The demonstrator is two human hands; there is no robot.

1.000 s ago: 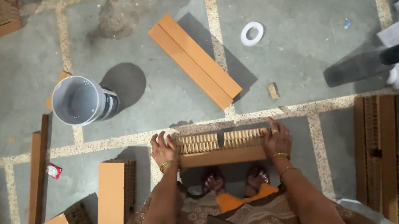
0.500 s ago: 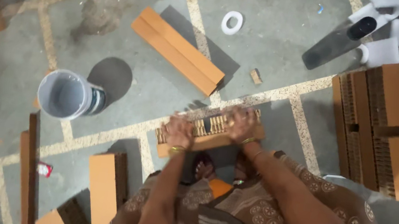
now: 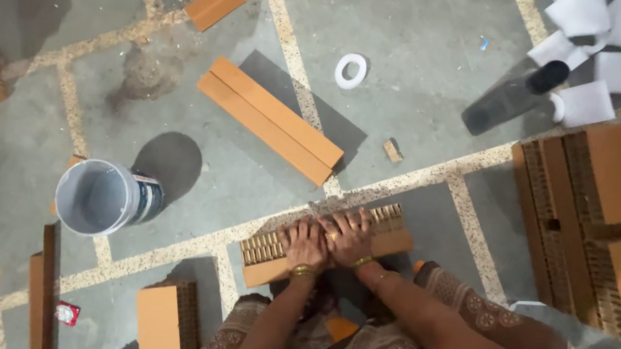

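Head view: both hands press flat on a honeycomb block [image 3: 268, 248] lying on the floor [image 3: 437, 79] before the person's knees. The left hand [image 3: 306, 244] and right hand [image 3: 348, 235] sit side by side at the block's middle, fingers [image 3: 357, 220] spread and laid on its ribbed top, clamped on nothing.

Beyond the fingertips lie a pair of planks [image 3: 274, 119] and a tape ring [image 3: 350, 70]; left of the left fingers stands a grey bucket [image 3: 98, 197].

With both palms bearing down at the centre, the cells could crush, or the block could skid on the gritty floor.

Its long axis runs left to right, the right end tilted away.
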